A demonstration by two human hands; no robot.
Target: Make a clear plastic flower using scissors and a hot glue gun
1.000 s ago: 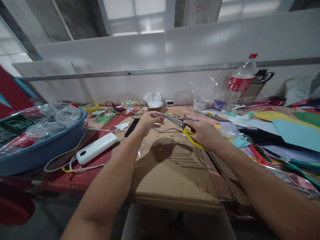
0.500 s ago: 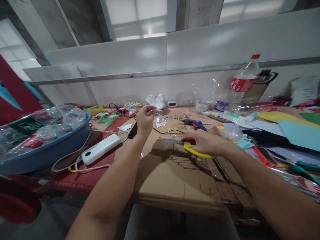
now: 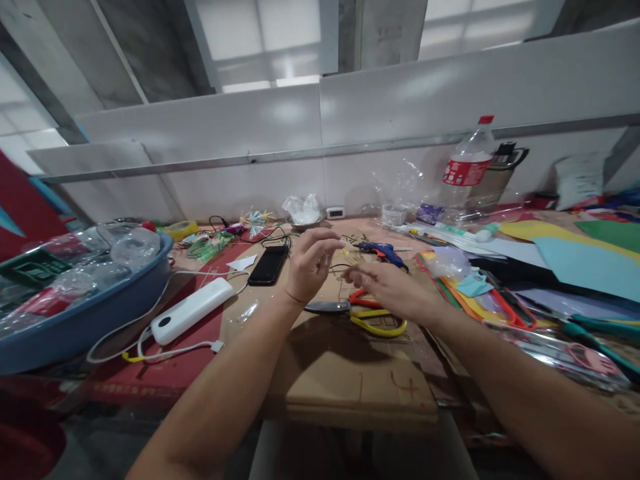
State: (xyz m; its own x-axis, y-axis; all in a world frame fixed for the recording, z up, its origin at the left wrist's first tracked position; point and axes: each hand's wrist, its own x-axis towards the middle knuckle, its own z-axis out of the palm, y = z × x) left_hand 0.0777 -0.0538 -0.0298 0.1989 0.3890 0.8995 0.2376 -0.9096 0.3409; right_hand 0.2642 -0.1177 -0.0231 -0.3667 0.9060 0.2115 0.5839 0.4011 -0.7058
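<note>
My left hand (image 3: 311, 263) is above the cardboard (image 3: 320, 373), its fingers bent and closed towards the thumb. Whatever may be in that pinch is too small or too clear to make out. Just to its right, my right hand (image 3: 385, 285) reaches in with fingers stretched out, holding nothing that I can see. Beneath the right hand lie scissors (image 3: 379, 325) with yellow and red handles, blades pointing left, on the cardboard. Black line drawings on the cardboard are partly covered by the hands. A blue glue gun (image 3: 383, 252) rests just beyond the right hand.
At left stands a blue basin (image 3: 120, 293) full of clear plastic bottles. A white power bank (image 3: 193, 310) with cables and a black phone (image 3: 269, 265) lie nearby. On the right are coloured sheets (image 3: 570, 257), pliers (image 3: 595, 333) and an upright bottle (image 3: 467, 170).
My right hand has let go of the scissors, which now lie on the cardboard. My left hand has come nearer and to the right, close to the right hand, uncovering the phone.
</note>
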